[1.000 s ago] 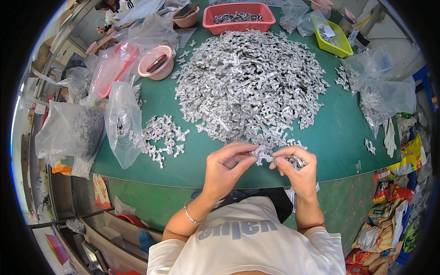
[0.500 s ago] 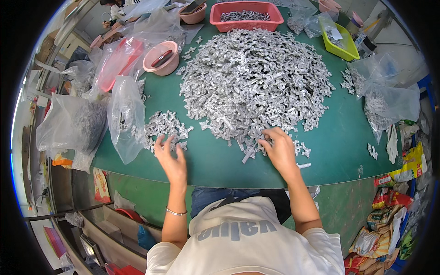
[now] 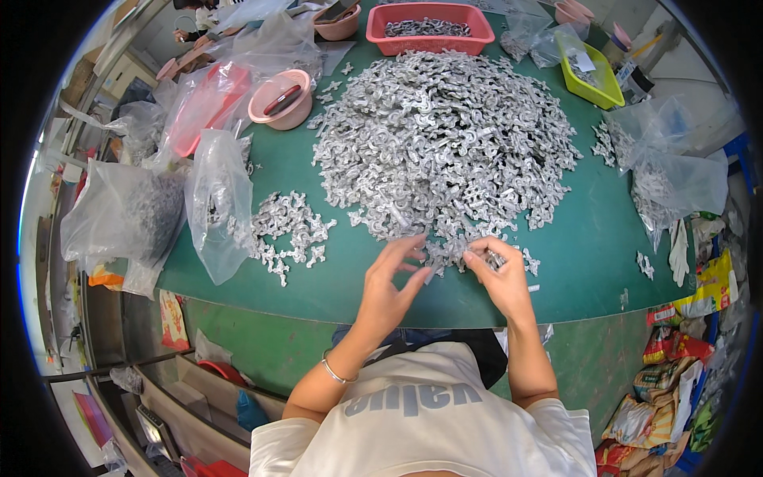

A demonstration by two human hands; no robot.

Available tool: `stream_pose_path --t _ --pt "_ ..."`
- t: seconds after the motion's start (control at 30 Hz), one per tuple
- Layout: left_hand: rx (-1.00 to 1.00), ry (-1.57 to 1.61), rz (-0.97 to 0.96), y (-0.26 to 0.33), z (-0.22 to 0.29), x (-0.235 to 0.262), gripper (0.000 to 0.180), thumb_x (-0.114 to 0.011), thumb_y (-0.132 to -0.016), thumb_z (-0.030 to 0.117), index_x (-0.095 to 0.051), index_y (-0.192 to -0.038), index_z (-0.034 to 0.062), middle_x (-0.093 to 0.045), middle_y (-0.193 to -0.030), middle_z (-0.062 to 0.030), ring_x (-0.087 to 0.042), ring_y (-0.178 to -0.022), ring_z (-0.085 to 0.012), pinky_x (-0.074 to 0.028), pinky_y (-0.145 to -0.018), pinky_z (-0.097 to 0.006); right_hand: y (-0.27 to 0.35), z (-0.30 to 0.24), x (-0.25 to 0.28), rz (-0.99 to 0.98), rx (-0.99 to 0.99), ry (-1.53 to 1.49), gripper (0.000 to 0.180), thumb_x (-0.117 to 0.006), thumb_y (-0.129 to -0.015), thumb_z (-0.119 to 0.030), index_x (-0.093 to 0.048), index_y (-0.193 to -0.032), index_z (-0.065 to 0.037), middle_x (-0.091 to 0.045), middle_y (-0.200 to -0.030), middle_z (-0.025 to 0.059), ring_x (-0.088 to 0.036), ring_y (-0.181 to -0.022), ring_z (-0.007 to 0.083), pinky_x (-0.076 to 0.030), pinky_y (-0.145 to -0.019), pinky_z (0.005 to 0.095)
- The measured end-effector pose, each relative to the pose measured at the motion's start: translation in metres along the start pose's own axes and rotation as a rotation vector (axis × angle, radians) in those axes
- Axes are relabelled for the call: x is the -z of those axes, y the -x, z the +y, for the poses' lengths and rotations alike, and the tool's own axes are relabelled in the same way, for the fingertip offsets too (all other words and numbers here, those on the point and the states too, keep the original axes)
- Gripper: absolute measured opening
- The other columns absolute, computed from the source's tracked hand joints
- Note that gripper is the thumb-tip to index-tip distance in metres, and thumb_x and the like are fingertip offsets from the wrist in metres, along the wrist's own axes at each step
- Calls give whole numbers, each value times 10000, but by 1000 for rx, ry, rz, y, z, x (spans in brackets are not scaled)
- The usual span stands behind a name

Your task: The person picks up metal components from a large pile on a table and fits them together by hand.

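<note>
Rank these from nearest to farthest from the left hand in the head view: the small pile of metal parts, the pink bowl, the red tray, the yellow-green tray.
From the left hand:
1. Small pile of metal parts, just to its left on the green table.
2. Pink bowl, farther back on the left.
3. Red tray, at the far edge, centre.
4. Yellow-green tray, far right corner.

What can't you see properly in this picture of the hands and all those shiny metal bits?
- Head view: the small metal piece in the right hand is mostly hidden by its fingers.
- The left hand is blurred, so whether it holds anything is unclear.
- Single parts in the big metal pile are too small to make out.
- The clear bags hide their contents behind glare.
- The red tray is cut off by the top edge.
</note>
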State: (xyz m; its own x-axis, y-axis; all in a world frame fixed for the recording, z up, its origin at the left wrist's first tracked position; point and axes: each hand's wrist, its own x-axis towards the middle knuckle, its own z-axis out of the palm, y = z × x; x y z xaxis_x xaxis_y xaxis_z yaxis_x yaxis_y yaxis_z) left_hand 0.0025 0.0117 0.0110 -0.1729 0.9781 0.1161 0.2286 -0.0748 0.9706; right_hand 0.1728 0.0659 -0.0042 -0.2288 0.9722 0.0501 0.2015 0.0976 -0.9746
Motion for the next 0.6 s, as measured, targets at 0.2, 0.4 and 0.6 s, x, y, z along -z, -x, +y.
stream_pose_path --t 0.2,0.4,0.6 --pt "-146 54 -26 2 15 -3 214 -601 -718 -87 -596 -925 -37 -583 -898 -110 -589 -740 -152 -491 -658 -229 14 -29 9 -156 -257 -339 60 -594 -777 -36 -565 -797 13 -553 -682 26 -466 -611 47 -361 -522 177" --pt "189 499 -92 8 30 2 136 -580 -774 -46 -586 -905 -85 -608 -789 -116 -596 -691 -143 -492 -634 -233 20 -44 12 -40 11 -249 66 -587 -778 -21 -591 -827 22 -582 -700 43 -487 -604 56 -379 -515 183" --pt "281 582 -124 12 37 0 99 -555 -807 20 -597 -810 -70 -608 -692 -120 -574 -559 -152 -474 -546 -242 26 -46 13 -32 -50 -381 81 -599 -783 -50 -599 -816 24 -584 -687 46 -503 -581 64 -388 -517 183"
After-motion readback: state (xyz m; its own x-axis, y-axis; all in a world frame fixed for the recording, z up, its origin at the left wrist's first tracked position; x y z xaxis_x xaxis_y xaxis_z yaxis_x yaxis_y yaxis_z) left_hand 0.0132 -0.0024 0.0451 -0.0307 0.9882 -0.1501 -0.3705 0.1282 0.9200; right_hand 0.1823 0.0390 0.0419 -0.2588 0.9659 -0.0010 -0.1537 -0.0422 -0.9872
